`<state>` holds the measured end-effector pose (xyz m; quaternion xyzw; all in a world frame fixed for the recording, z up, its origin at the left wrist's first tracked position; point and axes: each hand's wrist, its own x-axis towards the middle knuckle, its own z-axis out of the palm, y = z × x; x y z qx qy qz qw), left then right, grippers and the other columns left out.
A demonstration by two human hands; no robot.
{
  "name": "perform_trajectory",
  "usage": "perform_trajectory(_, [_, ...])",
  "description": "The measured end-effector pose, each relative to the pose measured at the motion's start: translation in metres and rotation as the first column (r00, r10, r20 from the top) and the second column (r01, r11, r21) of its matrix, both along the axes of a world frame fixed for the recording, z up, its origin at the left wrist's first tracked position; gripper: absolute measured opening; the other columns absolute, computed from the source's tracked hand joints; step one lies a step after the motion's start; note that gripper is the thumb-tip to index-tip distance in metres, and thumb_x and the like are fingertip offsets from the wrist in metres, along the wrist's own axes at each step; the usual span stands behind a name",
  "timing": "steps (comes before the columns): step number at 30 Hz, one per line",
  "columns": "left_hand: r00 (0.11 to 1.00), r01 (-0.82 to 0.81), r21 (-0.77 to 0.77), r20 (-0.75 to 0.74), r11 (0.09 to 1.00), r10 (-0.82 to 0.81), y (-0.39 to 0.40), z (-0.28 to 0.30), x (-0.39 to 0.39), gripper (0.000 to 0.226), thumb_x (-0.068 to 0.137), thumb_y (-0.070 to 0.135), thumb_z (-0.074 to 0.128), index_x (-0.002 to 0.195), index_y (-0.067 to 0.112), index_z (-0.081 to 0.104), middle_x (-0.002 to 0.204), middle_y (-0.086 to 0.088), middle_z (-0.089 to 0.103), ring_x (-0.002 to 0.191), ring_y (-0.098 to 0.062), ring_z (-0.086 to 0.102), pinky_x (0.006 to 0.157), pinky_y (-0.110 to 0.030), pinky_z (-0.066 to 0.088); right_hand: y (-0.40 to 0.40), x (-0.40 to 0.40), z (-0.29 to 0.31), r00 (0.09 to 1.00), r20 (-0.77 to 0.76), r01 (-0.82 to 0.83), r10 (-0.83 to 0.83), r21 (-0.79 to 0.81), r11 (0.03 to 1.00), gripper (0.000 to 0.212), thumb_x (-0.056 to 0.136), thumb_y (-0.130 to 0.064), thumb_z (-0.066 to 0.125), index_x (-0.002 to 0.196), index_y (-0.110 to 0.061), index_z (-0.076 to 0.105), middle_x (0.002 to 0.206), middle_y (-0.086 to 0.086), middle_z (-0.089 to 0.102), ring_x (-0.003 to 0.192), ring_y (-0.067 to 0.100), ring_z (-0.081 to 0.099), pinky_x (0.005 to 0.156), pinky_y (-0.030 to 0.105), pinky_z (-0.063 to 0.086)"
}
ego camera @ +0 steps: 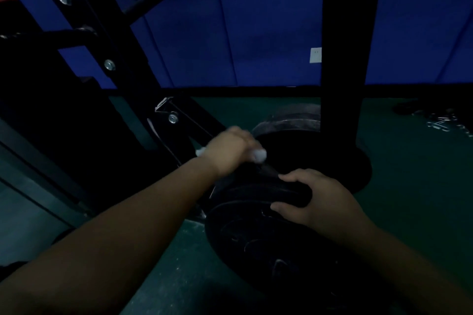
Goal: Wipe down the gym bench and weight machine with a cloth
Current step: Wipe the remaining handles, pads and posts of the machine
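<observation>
The scene is dim. My left hand (229,149) grips a small white cloth (259,155), which sticks out on both sides of the fist, and holds it against the top of a black weight plate (256,233). My right hand (316,195) curls its fingers and thumb round the rim of that stack of black plates, which stand on edge on the floor. Another, greyer plate (294,120) lies behind them. The black frame of the weight machine (84,41) rises on the left with silver bolts and a peg.
A black upright post (343,46) stands just behind the plates. A blue padded wall (230,33) closes the back. The floor (409,161) is dark green, with small metal clips (440,121) scattered at the right.
</observation>
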<state>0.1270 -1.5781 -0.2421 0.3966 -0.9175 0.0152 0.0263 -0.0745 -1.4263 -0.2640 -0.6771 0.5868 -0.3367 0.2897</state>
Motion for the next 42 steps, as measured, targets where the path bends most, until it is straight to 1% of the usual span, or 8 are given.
perform_trajectory(2, [0.906, -0.312, -0.238, -0.366, 0.920, 0.212, -0.007, 0.012, 0.025, 0.027, 0.085, 0.037, 0.058, 0.101, 0.019, 0.070, 0.099, -0.008, 0.063, 0.092, -0.026, 0.057, 0.078, -0.040, 0.050, 0.000, 0.000, 0.001, 1.000, -0.006, -0.002, 0.002, 0.010, 1.000, 0.060, 0.060, -0.058, 0.078, 0.114, -0.039, 0.061, 0.108, -0.025, 0.055, 0.097, -0.006, 0.056, 0.086, 0.017, 0.048])
perform_trajectory(5, [0.941, -0.338, -0.648, -0.248, 0.683, 0.230, -0.013, 0.015, 0.041, 0.019, 0.084, 0.028, 0.069, 0.097, 0.015, 0.072, 0.084, -0.011, 0.059, 0.079, -0.031, 0.055, 0.067, -0.037, 0.042, 0.000, 0.002, 0.002, 0.999, -0.034, -0.001, 0.001, 0.015, 1.000, 0.060, 0.061, -0.059, 0.078, 0.115, -0.039, 0.059, 0.109, -0.025, 0.055, 0.097, -0.005, 0.055, 0.085, 0.016, 0.048])
perform_trajectory(12, [0.963, 0.023, 0.020, 0.267, 1.000, -0.027, -0.007, -0.016, -0.051, 0.034, 0.088, 0.052, 0.055, 0.117, 0.039, 0.066, 0.117, 0.012, 0.066, 0.110, -0.016, 0.049, 0.093, -0.031, 0.036, -0.003, 0.005, 0.001, 0.997, -0.079, 0.003, -0.002, 0.013, 1.000, 0.062, 0.061, -0.059, 0.077, 0.116, -0.036, 0.060, 0.111, -0.022, 0.054, 0.098, -0.005, 0.053, 0.086, 0.014, 0.044])
perform_trajectory(19, [0.950, -0.308, -0.502, -0.109, 0.808, 0.293, -0.019, 0.026, 0.026, 0.030, 0.093, 0.040, 0.053, 0.111, 0.023, 0.070, 0.106, -0.007, 0.055, 0.099, -0.031, 0.048, 0.083, -0.038, 0.034, -0.001, 0.004, 0.004, 0.999, -0.043, 0.013, -0.012, 0.013, 1.000, 0.060, 0.059, -0.060, 0.077, 0.112, -0.041, 0.060, 0.106, -0.025, 0.055, 0.096, -0.006, 0.056, 0.087, 0.019, 0.049])
perform_trajectory(27, [0.988, -0.031, 0.491, 0.144, 0.871, -0.046, -0.006, -0.016, -0.056, 0.022, 0.089, 0.019, 0.065, 0.109, 0.022, 0.072, 0.114, 0.005, 0.064, 0.103, -0.011, 0.056, 0.090, -0.025, 0.045, -0.003, 0.004, 0.000, 0.997, -0.074, 0.027, -0.026, 0.009, 1.000, 0.059, 0.061, -0.058, 0.078, 0.113, -0.038, 0.061, 0.111, -0.023, 0.055, 0.097, -0.006, 0.054, 0.083, 0.012, 0.044])
perform_trajectory(33, [0.942, -0.297, -0.294, 0.067, 0.908, 0.330, -0.032, 0.032, 0.009, 0.032, 0.095, 0.039, 0.052, 0.124, 0.030, 0.063, 0.116, -0.006, 0.057, 0.107, -0.030, 0.049, 0.086, -0.039, 0.044, 0.000, 0.005, 0.003, 0.999, -0.026, 0.040, -0.040, 0.014, 0.999, 0.057, 0.059, -0.057, 0.079, 0.110, -0.040, 0.061, 0.111, -0.024, 0.056, 0.098, -0.006, 0.056, 0.087, 0.013, 0.046])
perform_trajectory(39, [0.952, 0.088, 0.013, 0.292, 0.996, -0.088, 0.006, -0.008, -0.015, 0.034, 0.090, 0.045, 0.055, 0.123, 0.041, 0.061, 0.124, 0.007, 0.057, 0.112, -0.022, 0.049, 0.095, -0.035, 0.036, -0.002, 0.009, 0.008, 0.996, -0.088, 0.036, -0.034, 0.022, 0.999, 0.060, 0.061, -0.057, 0.079, 0.114, -0.035, 0.062, 0.111, -0.021, 0.055, 0.097, -0.003, 0.056, 0.088, 0.019, 0.048])
perform_trajectory(42, [0.993, 0.001, -0.259, 0.118, 0.966, 0.030, 0.003, 0.016, 0.016, 0.032, 0.089, 0.039, 0.047, 0.113, 0.035, 0.068, 0.108, -0.004, 0.064, 0.096, -0.031, 0.056, 0.083, -0.041, 0.043, -0.004, 0.013, 0.010, 0.992, -0.123, 0.019, -0.015, 0.033, 0.999, 0.063, 0.061, -0.061, 0.076, 0.116, -0.036, 0.060, 0.115, -0.021, 0.054, 0.100, -0.002, 0.056, 0.090, 0.023, 0.049])
